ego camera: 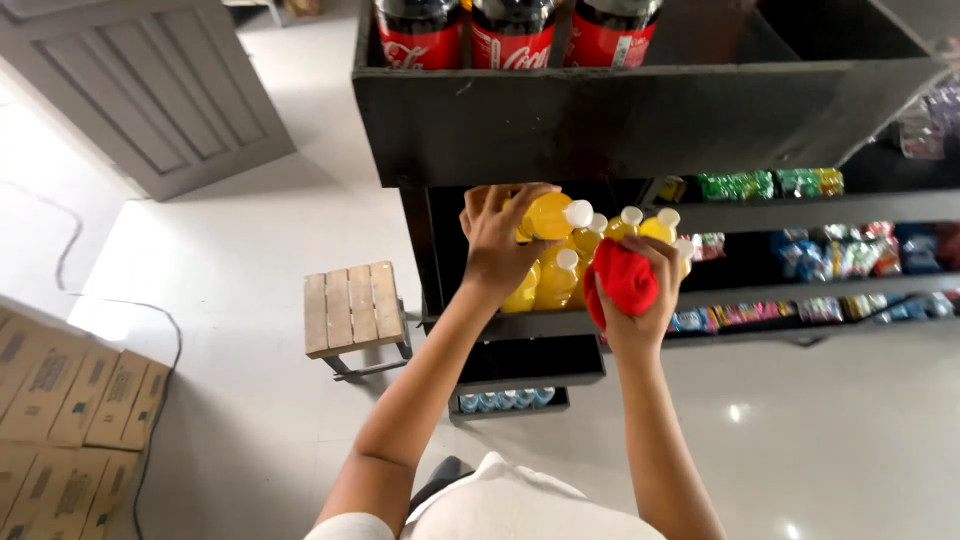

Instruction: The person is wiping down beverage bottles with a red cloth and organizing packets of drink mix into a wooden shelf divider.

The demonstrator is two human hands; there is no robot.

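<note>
Down at the dark shelf [560, 325], left hand [497, 245] has its fingers wrapped round a yellow bottle [548, 216] in the row, right hand [640, 290] clutching a red cloth [625, 277] just beside.
</note>
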